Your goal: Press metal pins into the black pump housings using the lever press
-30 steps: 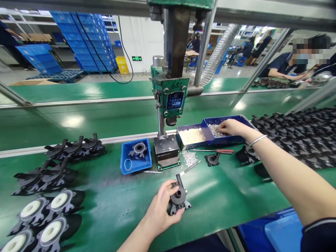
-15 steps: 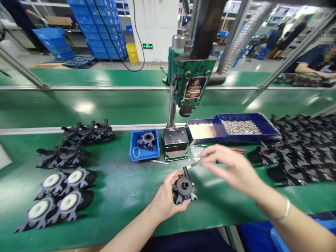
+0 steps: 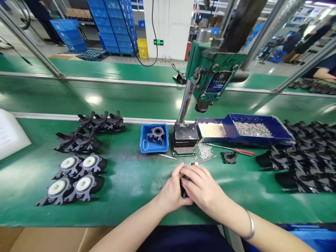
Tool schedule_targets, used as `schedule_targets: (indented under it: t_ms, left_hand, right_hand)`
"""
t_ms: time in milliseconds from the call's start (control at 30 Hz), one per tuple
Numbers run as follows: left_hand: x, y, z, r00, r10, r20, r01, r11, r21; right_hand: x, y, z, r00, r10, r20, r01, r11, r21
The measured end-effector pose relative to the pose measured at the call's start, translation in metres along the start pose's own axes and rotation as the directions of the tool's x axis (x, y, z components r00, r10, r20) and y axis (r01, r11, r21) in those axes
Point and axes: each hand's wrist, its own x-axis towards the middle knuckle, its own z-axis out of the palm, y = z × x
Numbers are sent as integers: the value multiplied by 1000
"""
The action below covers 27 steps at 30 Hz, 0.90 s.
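Black pump housing (image 3: 183, 190): near front edge of green tabletop (image 3: 126, 196). Left hand (image 3: 172, 192): grasping housing. Right hand (image 3: 202, 183): fingers curled over housing; cannot tell whether gripping.

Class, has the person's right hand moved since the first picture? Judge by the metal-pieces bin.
Yes: the right hand went from inside the metal-pieces bin leftward and toward the person, to the left hand.
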Motion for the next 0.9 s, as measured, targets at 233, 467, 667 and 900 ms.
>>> schedule_targets:
  t_ms: [233,467,667,900]
  left_hand:
    - [4,1,1,998,54,-14,-54,998,-42]
    - [4,-2,1,998,64,-1,-64,998,-7]
    - [0,-3,1,999,35,-7,-35,999,31]
    - [10,6,0,998,60,-25,-61,997,-42]
  right_hand:
    - [-7,-4,-15,993,-31,110,52,980,-193]
    - [-12,1,-14,980,-82,182,112,980,-166]
    - [-4,-3,-14,950,-144,277,191,970,-151]
    - [12,106,-89,898,340,-278,-387,912,-137]
